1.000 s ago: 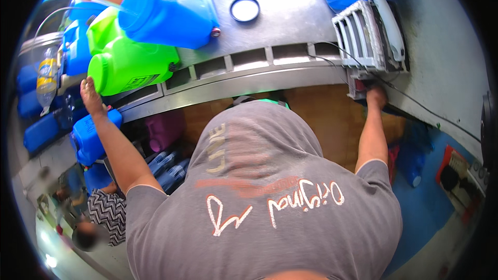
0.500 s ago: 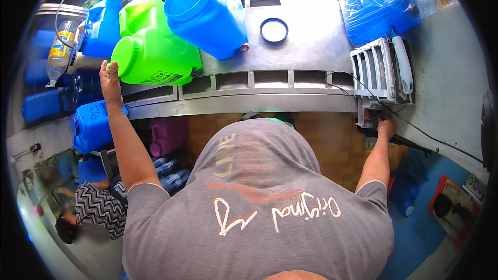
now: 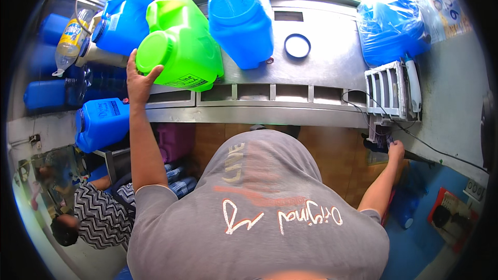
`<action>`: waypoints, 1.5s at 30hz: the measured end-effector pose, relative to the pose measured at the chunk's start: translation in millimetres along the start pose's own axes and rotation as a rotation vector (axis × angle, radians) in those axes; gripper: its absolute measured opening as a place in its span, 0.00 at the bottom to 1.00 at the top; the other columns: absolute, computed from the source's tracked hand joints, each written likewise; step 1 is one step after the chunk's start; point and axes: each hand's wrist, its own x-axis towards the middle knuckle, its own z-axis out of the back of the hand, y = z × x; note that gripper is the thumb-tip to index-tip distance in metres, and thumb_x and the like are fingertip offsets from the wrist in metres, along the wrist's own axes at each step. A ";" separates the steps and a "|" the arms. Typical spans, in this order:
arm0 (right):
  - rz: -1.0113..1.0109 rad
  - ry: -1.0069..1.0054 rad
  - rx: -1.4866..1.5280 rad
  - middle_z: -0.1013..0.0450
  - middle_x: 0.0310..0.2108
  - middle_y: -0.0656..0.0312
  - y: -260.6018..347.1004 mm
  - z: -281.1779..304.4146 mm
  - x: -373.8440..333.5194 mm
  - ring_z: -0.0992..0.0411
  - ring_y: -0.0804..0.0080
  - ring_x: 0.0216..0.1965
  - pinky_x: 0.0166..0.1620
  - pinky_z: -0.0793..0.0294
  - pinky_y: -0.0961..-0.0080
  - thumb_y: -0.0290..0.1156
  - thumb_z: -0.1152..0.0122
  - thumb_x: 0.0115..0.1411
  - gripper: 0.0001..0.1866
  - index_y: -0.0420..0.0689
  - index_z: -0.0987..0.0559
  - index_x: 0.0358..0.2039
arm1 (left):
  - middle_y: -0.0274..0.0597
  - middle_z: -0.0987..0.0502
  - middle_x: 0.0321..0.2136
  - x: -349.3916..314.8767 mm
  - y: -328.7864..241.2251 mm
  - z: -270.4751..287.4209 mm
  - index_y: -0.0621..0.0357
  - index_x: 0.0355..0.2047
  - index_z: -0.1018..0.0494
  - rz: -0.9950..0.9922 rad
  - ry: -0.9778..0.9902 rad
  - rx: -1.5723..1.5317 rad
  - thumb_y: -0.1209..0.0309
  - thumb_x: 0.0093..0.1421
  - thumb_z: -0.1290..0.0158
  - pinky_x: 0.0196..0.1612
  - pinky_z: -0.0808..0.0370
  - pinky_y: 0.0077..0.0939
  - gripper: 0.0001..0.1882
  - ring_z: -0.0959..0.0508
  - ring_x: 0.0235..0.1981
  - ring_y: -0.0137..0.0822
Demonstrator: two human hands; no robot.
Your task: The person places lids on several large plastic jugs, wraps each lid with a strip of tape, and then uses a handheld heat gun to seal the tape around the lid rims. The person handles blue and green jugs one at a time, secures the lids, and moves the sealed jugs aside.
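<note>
A bright green plastic jug (image 3: 199, 46) with a wide round screw cap (image 3: 156, 52) lies tilted on the metal counter, its cap toward my left. My left hand (image 3: 139, 85) cups the lower left edge of that cap, thumb beneath and fingers along its side. Behind the jug's right side stands an uncapped blue jug (image 3: 241, 36) with a clear tube running into its mouth. Far to the right, my right hand (image 3: 396, 151) is below the white slatted rack (image 3: 385, 91), fingers closed around something small and dark that I cannot make out.
A round lid (image 3: 297, 46) lies on the steel counter (image 3: 327, 57). Blue containers in clear plastic wrap (image 3: 391, 26) stand at the right, above a loose black cable (image 3: 436, 142). A blue jug (image 3: 106, 122) sits at left. A person in a zigzag top (image 3: 101, 212) is behind my left side.
My left hand has spread its thumb under the green cap, where its fingers were together before. My right hand has come down and away from the rack. The whole view has shifted slightly.
</note>
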 end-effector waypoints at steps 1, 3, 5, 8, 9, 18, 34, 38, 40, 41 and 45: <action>-0.007 0.060 -0.016 0.20 0.38 0.49 11.5 10.1 -12.4 0.21 0.46 0.42 0.44 0.23 0.54 0.36 0.37 0.57 0.12 0.46 0.18 0.40 | 0.52 0.29 0.60 0.4 -0.1 -1.9 0.61 0.68 0.40 -0.063 -0.050 0.127 0.55 0.47 0.26 0.62 0.31 0.32 0.53 0.27 0.59 0.40; 0.040 0.221 0.131 0.19 0.36 0.49 38.1 27.8 -40.0 0.20 0.49 0.40 0.43 0.23 0.57 0.34 0.38 0.56 0.11 0.45 0.18 0.38 | 0.51 0.28 0.59 1.3 0.8 -4.4 0.60 0.67 0.38 -0.002 -0.034 -0.070 0.54 0.45 0.25 0.61 0.29 0.33 0.53 0.26 0.58 0.41; 0.151 0.332 0.231 0.20 0.33 0.50 73.6 40.1 -70.4 0.20 0.53 0.38 0.42 0.22 0.60 0.32 0.40 0.54 0.11 0.44 0.18 0.37 | 0.51 0.29 0.59 2.9 3.8 -4.5 0.59 0.66 0.38 0.001 -0.034 -0.144 0.51 0.42 0.24 0.61 0.29 0.36 0.55 0.26 0.58 0.44; 0.502 0.312 0.181 0.20 0.33 0.50 141.7 53.2 -113.0 0.20 0.53 0.36 0.41 0.23 0.63 0.30 0.40 0.54 0.10 0.43 0.18 0.37 | 0.51 0.29 0.60 5.4 11.9 -1.8 0.59 0.66 0.37 0.019 0.005 -0.158 0.51 0.41 0.24 0.61 0.29 0.36 0.55 0.27 0.59 0.44; 0.613 0.283 0.237 0.20 0.34 0.49 165.7 55.7 -128.0 0.21 0.52 0.37 0.42 0.23 0.63 0.31 0.39 0.55 0.10 0.44 0.18 0.37 | 0.51 0.29 0.60 6.5 15.5 -1.0 0.59 0.66 0.37 -0.026 -0.006 -0.114 0.52 0.40 0.23 0.63 0.30 0.36 0.55 0.27 0.60 0.44; 1.169 0.402 0.145 0.22 0.43 0.56 373.5 62.3 -237.4 0.24 0.56 0.48 0.53 0.24 0.63 0.27 0.39 0.56 0.11 0.52 0.16 0.40 | 0.54 0.30 0.61 15.6 37.0 0.5 0.60 0.63 0.35 -0.297 -0.077 -0.163 0.53 0.36 0.23 0.65 0.32 0.41 0.55 0.30 0.63 0.52; 1.669 0.824 0.307 0.19 0.35 0.57 536.0 191.8 -349.8 0.20 0.65 0.32 0.39 0.23 0.69 0.38 0.29 0.55 0.18 0.46 0.17 0.44 | 0.39 0.17 0.31 -63.9 -80.1 -20.9 0.61 0.46 0.23 -0.081 0.639 -0.757 0.69 0.53 0.30 0.38 0.23 0.24 0.22 0.18 0.33 0.33; 1.110 1.088 0.944 0.19 0.37 0.61 548.7 166.7 -347.6 0.22 0.78 0.31 0.35 0.24 0.79 0.35 0.38 0.67 0.22 0.41 0.27 0.57 | 0.33 0.19 0.27 -68.2 -62.4 -29.5 0.60 0.34 0.23 0.406 0.551 -1.177 0.72 0.62 0.37 0.27 0.29 0.15 0.06 0.24 0.25 0.20; 0.944 1.155 1.087 0.19 0.37 0.63 549.2 139.3 -344.0 0.22 0.80 0.32 0.37 0.23 0.79 0.36 0.39 0.67 0.19 0.41 0.25 0.55 | 0.36 0.19 0.29 -68.4 -51.3 -33.5 0.61 0.37 0.24 0.428 0.516 -1.145 0.71 0.64 0.40 0.34 0.24 0.19 0.06 0.21 0.28 0.24; 1.008 1.177 1.046 0.19 0.37 0.63 548.0 125.3 -341.3 0.22 0.79 0.33 0.37 0.24 0.79 0.36 0.39 0.68 0.18 0.41 0.24 0.54 | 0.36 0.19 0.30 -69.1 -47.3 -35.2 0.61 0.38 0.24 0.450 0.495 -1.130 0.72 0.64 0.40 0.35 0.24 0.19 0.06 0.21 0.29 0.25; 1.191 1.105 0.664 0.20 0.39 0.63 530.1 81.0 -307.4 0.23 0.76 0.36 0.42 0.24 0.76 0.39 0.39 0.66 0.17 0.42 0.21 0.50 | 0.35 0.19 0.32 -67.9 -41.2 -37.8 0.61 0.39 0.24 0.450 0.381 -1.174 0.72 0.64 0.40 0.38 0.25 0.19 0.07 0.22 0.31 0.23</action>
